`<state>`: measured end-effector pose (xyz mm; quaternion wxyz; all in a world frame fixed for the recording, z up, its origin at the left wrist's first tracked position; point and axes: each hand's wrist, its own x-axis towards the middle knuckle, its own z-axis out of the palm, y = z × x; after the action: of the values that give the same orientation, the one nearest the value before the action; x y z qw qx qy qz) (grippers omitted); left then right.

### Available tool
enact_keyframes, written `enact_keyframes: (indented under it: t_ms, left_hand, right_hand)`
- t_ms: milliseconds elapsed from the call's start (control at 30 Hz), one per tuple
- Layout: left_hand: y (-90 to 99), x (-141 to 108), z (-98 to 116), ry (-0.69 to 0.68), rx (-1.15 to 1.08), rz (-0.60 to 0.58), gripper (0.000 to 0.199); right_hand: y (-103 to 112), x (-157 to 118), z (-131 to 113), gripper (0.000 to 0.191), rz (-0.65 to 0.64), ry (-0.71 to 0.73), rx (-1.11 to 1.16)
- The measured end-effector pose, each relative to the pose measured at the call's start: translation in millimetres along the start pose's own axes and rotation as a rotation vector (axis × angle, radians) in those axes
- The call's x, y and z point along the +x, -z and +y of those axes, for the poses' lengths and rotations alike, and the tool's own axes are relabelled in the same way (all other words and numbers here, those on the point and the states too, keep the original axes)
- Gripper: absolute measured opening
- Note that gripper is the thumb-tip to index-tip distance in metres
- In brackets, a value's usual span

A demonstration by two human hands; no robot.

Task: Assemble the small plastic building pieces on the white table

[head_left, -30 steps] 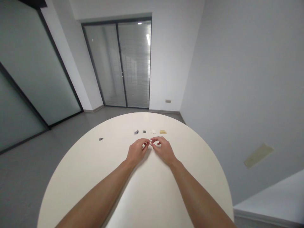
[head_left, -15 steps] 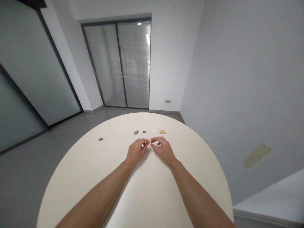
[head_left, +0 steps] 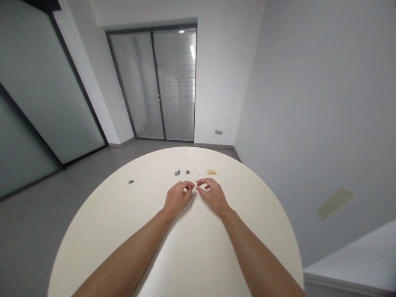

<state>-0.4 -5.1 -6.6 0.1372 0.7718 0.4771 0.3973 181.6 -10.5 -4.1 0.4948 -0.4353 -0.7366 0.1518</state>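
Over the middle of the white round table (head_left: 192, 255), my two hands almost meet at the fingertips. My left hand (head_left: 179, 196) is closed in a pinch, its thumb and forefinger on something too small to make out. Facing it, my right hand (head_left: 214, 196) has thumb and forefinger curved with a gap between their tips, close to the left fingertips. Just beyond the hands lie small items in a row: grey pieces (head_left: 177, 172), a dark square piece (head_left: 187, 172), white pieces (head_left: 199, 172) and yellow pieces (head_left: 212, 172).
Farther left on the table is another small grey and black piece (head_left: 131, 182). A wall (head_left: 315, 103) stands close on the right. Glass doors (head_left: 175, 82) are behind the table, and a frosted glass partition (head_left: 52, 90) is at the left.
Hardly anything differs. Both hands keep their place, with only a slight shift at the fingertips, and the row of small pieces lies as before.
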Motion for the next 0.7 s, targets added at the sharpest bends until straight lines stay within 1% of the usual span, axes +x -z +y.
enact_keyframes:
  t_ms: [300,700]
  left_hand:
    - [2.4,0.2,3.3,-0.009,0.025,-0.036,0.016]
    - [5.9,1.1,8.2,0.027,0.018,-0.080,0.018]
  right_hand:
    - [-0.9,0.0,0.1,0.015,-0.013,0.017,0.008]
    - [-0.7,-0.1,1.2,0.012,-0.003,0.028,0.008]
